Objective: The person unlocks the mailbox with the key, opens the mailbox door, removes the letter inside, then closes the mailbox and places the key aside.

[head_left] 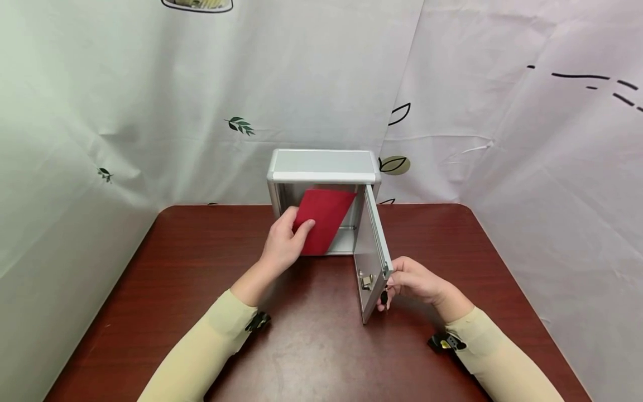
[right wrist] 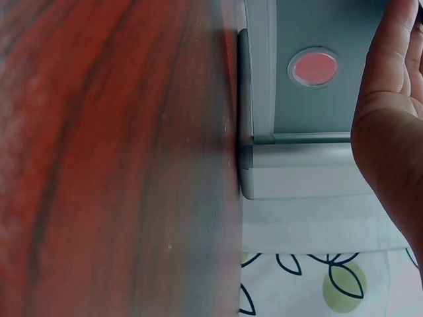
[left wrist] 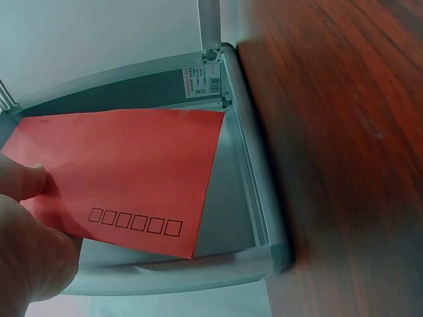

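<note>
A silver metal box [head_left: 324, 162] stands at the back of the table, its hinged door [head_left: 370, 237] swung outward on the right side. My left hand [head_left: 282, 244] pinches a red envelope [head_left: 326, 215] between thumb and fingers, partly within the box opening. A row of small printed squares shows along one edge of the envelope [left wrist: 139, 172] in the left wrist view. At the door's free edge, my right hand [head_left: 414, 281] grips the door beside a black-headed key [head_left: 384, 296]. A lock catch [head_left: 366, 281] sits on the door's inner face. The right fingertips are cut off in the right wrist view.
Reddish-brown wood tabletop [head_left: 311, 346] spreads in front of the box. White printed cloth [head_left: 321, 72] hangs behind and at both sides. A label [left wrist: 201, 81] is stuck inside the box. A round pink window [right wrist: 314, 68] shows in the door's outer face.
</note>
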Action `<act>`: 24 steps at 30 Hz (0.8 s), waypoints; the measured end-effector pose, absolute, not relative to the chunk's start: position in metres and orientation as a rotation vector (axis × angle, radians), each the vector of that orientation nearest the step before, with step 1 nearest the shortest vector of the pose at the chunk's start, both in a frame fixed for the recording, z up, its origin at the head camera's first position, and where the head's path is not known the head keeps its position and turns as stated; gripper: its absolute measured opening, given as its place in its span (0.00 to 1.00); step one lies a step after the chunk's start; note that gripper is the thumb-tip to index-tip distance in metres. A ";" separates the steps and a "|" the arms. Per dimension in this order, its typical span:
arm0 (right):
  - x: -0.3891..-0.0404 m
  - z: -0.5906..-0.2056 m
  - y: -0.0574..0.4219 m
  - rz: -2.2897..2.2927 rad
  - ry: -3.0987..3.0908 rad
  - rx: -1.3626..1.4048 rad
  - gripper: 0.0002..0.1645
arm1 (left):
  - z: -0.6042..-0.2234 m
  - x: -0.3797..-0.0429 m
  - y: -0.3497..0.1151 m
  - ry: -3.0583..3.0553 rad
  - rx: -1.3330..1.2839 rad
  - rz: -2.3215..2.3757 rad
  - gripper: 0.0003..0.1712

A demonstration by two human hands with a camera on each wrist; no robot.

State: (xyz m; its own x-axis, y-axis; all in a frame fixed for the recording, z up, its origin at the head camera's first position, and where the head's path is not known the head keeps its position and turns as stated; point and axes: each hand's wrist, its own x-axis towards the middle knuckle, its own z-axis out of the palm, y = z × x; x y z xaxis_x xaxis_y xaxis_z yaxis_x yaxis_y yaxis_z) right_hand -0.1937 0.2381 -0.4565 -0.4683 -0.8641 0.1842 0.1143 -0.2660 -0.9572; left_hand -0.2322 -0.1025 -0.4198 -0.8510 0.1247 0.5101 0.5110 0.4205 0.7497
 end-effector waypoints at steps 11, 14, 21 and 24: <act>-0.192 -0.454 0.238 -1.827 1.261 -0.993 0.28 | -0.412 -0.214 -0.122 -2.295 -0.528 -1.490 0.10; -0.191 -0.454 0.239 -1.829 1.270 -0.995 0.27 | -0.411 -0.210 -0.127 -2.281 -0.522 -1.520 0.09; -0.192 -0.455 0.239 -1.825 1.283 -0.993 0.28 | -0.413 -0.203 -0.143 -2.237 -0.532 -1.525 0.09; -0.193 -0.455 0.238 -1.818 1.283 -0.993 0.28 | -0.413 -0.199 -0.152 -2.231 -0.527 -1.521 0.10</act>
